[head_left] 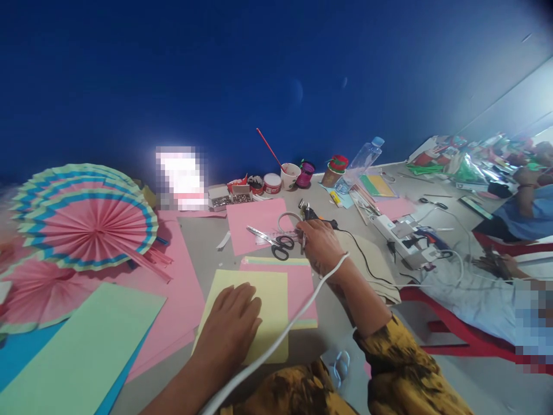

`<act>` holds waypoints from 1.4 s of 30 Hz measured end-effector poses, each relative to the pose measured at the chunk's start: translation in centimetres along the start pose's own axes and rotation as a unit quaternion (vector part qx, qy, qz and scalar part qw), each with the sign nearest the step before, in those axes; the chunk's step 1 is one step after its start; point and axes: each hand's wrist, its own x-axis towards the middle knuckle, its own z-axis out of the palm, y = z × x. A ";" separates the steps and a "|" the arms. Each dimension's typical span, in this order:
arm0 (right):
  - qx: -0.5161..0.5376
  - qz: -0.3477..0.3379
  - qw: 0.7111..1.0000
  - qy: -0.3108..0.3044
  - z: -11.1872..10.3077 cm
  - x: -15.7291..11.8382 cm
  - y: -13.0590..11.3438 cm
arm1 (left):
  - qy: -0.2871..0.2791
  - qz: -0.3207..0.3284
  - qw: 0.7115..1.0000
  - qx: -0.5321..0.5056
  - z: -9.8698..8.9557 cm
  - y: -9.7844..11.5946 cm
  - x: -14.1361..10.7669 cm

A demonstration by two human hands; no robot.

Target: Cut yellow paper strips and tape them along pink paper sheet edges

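My left hand (234, 320) lies flat on a sheet of yellow paper (272, 294), fingers stretched out. Beneath that sheet, pink paper (302, 288) with a pale green and yellow edge sticks out to the right. Farther forward, my right hand (322, 245) reaches over the table with its fingers curled down around a small, thin object I cannot make out. Beside its fingertips are a roll of tape (280, 223) and a pair of black-handled scissors (283, 246), blades pointing away to the left. A dark glue gun (309, 212) with a cord lies just beyond the hand.
Pleated paper fans (97, 225) stand at left near green paper (86, 351). Along the wall are boxes of pins (220, 199), a paper cup (290, 176) and a bottle (363, 158). A power strip (401, 242) lies right. A white cable (276, 344) crosses the view. People sit at right.
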 end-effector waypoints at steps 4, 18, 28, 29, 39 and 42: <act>-0.029 0.040 0.995 0.083 -0.6 -0.6 1.1 | -0.003 0.004 1.000 0.012 0.0 0.0 0.1; 0.272 -0.083 0.927 0.244 1.0 -2.7 -2.9 | 0.108 -0.009 0.994 -0.033 -1.2 0.0 0.5; 0.315 -0.240 0.918 0.037 0.6 -7.9 -7.1 | 0.186 -0.017 0.979 0.086 -3.0 -0.3 0.5; 0.334 -0.243 0.910 0.039 0.4 -8.3 -6.7 | 0.176 -0.009 0.981 0.083 -3.0 -0.2 0.6; 0.361 -0.160 0.918 -0.024 -1.5 -11.8 -2.7 | 0.109 0.078 0.991 0.008 -2.7 0.4 0.5; 0.271 -0.132 0.933 -0.195 -3.5 -13.2 -0.2 | 0.098 0.078 0.992 0.007 -2.5 0.2 0.4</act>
